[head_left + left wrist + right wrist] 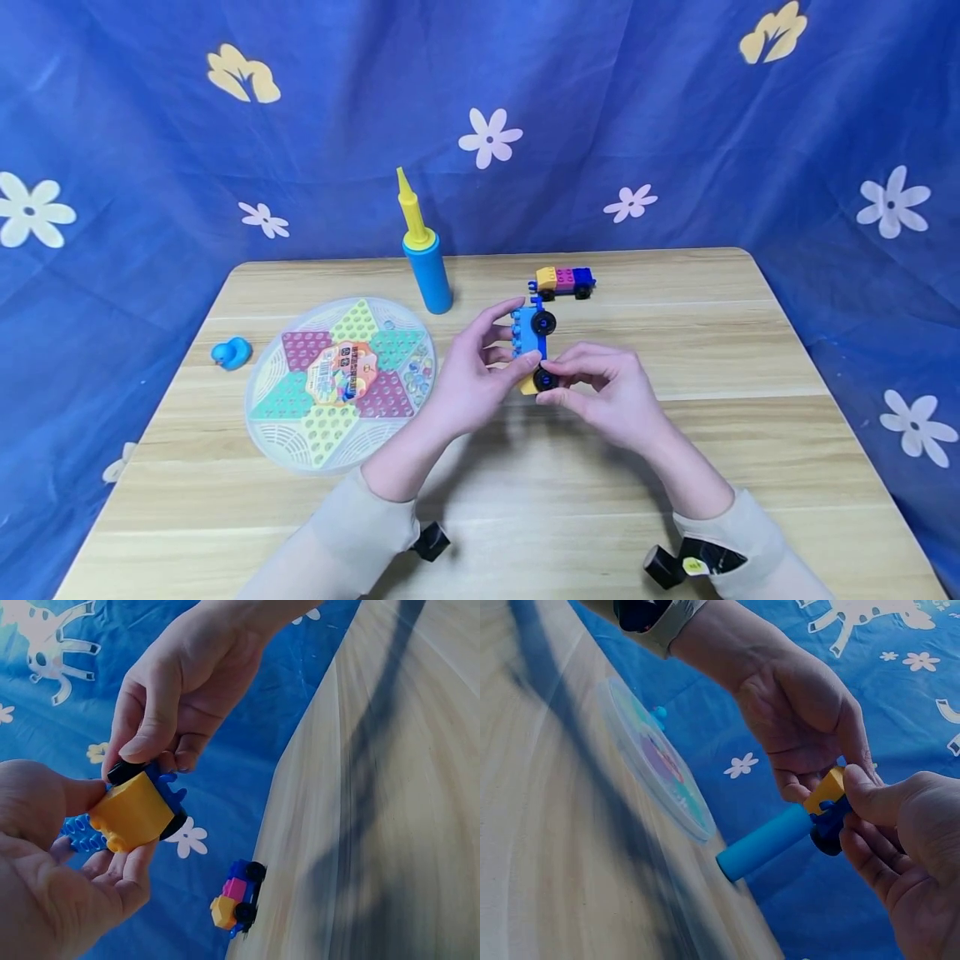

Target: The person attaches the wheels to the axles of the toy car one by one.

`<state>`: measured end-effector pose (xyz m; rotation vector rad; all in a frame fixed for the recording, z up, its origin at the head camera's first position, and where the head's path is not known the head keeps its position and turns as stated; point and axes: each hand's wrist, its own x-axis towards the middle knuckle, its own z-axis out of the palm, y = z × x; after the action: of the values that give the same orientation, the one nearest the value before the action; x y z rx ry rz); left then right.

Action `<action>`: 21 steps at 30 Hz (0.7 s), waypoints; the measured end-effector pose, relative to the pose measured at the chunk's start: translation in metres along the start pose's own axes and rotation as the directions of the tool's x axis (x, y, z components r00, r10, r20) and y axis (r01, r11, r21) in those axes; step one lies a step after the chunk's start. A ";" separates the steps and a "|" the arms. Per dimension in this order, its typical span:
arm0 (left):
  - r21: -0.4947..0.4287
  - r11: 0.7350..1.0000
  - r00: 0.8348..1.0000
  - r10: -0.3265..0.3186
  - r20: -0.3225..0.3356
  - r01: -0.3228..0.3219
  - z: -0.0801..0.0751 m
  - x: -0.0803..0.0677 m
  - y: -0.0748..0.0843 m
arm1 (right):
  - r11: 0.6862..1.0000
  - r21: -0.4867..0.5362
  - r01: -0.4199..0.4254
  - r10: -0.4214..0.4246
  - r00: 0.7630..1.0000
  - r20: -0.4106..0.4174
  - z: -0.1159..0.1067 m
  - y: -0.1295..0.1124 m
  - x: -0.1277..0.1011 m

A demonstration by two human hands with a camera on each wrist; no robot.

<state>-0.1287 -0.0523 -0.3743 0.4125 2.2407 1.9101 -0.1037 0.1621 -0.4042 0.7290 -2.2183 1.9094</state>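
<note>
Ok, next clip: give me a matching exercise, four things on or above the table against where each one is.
Things:
1. toy car
2. second toy car
3. blue duck
4. pump

Places:
A. standing upright behind the round game board
B. at the table's left edge
C. held between left hand and right hand
D. on the table beyond the hands

Pairs: 1-C, 2-D, 3-B, 4-A
</note>
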 end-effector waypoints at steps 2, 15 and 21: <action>-0.015 1.000 1.000 0.007 0.003 -0.007 -0.001 0.000 -0.001 | 1.000 -0.015 0.017 -0.016 1.000 0.016 0.000 0.001 -0.001; 0.112 0.992 0.998 0.062 0.026 -0.064 -0.011 -0.001 -0.001 | 0.998 -0.033 0.052 -0.051 0.999 0.011 -0.011 0.002 -0.004; 0.207 0.974 0.995 0.090 0.032 -0.095 -0.013 -0.001 0.000 | 0.998 -0.051 0.041 -0.042 0.999 -0.018 -0.018 -0.003 0.004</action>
<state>-0.1318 -0.0644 -0.3722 0.5744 2.4571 1.7064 -0.1096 0.1782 -0.3964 0.7398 -2.2140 1.8265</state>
